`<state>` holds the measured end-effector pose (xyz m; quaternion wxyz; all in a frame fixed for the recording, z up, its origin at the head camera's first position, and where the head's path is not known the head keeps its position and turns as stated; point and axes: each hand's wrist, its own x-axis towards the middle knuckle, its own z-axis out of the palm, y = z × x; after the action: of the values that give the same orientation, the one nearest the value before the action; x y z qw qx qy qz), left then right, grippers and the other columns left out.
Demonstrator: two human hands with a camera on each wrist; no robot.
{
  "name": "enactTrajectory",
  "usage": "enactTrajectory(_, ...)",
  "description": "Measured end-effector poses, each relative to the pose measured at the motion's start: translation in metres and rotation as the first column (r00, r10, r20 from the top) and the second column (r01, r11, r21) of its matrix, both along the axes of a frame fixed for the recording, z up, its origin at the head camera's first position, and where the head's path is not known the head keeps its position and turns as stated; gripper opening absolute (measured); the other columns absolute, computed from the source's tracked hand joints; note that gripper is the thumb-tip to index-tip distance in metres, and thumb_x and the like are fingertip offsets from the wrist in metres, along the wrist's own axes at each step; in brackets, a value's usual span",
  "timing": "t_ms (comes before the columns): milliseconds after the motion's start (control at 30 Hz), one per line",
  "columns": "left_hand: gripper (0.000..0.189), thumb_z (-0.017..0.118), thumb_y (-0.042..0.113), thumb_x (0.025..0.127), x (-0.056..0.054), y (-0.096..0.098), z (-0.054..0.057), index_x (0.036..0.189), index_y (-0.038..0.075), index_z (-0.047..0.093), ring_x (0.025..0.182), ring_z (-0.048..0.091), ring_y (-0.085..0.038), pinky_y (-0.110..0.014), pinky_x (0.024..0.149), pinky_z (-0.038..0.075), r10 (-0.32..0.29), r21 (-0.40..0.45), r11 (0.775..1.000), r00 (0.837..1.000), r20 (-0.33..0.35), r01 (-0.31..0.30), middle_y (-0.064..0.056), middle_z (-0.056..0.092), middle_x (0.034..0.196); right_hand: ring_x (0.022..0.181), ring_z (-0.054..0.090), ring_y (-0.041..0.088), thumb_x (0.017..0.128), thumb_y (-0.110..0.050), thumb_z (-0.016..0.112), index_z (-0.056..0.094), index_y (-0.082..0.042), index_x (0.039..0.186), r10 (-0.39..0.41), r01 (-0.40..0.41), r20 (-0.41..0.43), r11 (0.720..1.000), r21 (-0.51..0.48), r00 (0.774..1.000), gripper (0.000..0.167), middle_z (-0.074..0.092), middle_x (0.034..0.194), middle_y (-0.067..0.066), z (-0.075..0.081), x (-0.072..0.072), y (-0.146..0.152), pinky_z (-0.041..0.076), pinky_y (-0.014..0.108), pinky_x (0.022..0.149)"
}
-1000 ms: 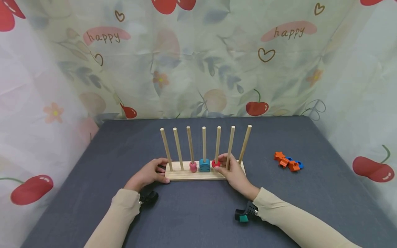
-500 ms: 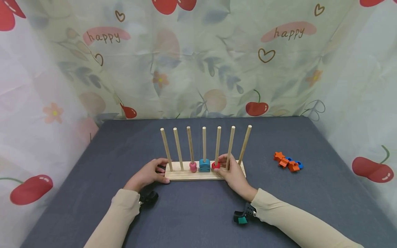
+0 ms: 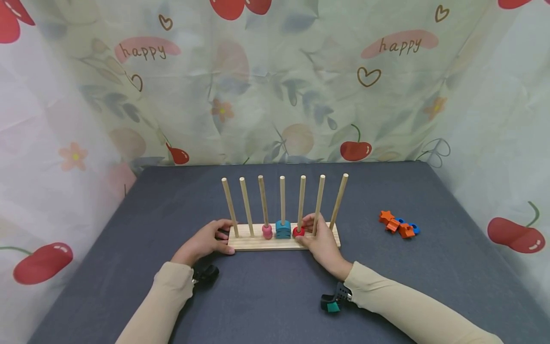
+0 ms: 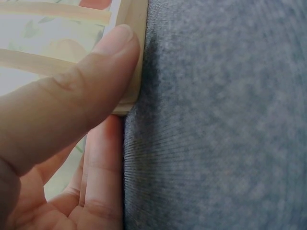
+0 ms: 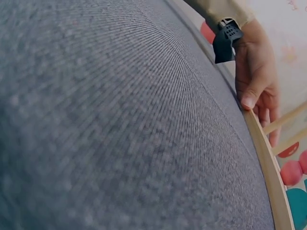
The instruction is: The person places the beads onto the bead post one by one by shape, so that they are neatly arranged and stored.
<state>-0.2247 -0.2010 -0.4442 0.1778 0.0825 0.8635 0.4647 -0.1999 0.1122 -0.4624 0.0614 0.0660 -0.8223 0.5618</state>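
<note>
A wooden peg board (image 3: 253,244) with a row of upright pegs lies across the table. My left hand (image 3: 205,241) grips its left end, thumb on the front edge; the left wrist view shows that thumb (image 4: 103,64) pressed on the wood. Around a red bead (image 3: 298,231), low on the fifth peg from the left, are the thumb and fingers of my right hand (image 3: 323,242). Pink beads (image 3: 267,231) sit on the third peg, and stacked blue pieces (image 3: 283,230) on the fourth. The right wrist view shows pink beads (image 5: 291,172) but not the right hand's fingers.
A small pile of orange pieces (image 3: 392,225), one star-shaped, lies right of the board, with blue pieces (image 3: 415,228) among them. Dark grey cloth (image 3: 266,296) covers the table. A printed curtain (image 3: 258,95) stands behind it and at both sides.
The red bead has come down slightly on its peg, with my right thumb lowering too. My right wrist has shifted a little left and down. The left hand holds its place.
</note>
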Motion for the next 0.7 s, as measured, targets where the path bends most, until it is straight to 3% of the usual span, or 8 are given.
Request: enactTrajectory(700,0.075,0.086,0.003,0.068,-0.0008,0.0006,-0.0019,0.135,0.004,0.052,0.101,0.053,-0.025,-0.034,0.084,0.049,0.017,-0.005,1.0,1.0,0.006,-0.017,-0.016,0.049,0.122,0.1,0.058,0.027,0.076,0.004,0.077,0.048,-0.002,0.108,-0.001,0.001,0.005,0.999,0.033,1.0,0.044,0.06,0.106,0.014,0.0039,0.0033,-0.0016,0.045,0.043,0.092)
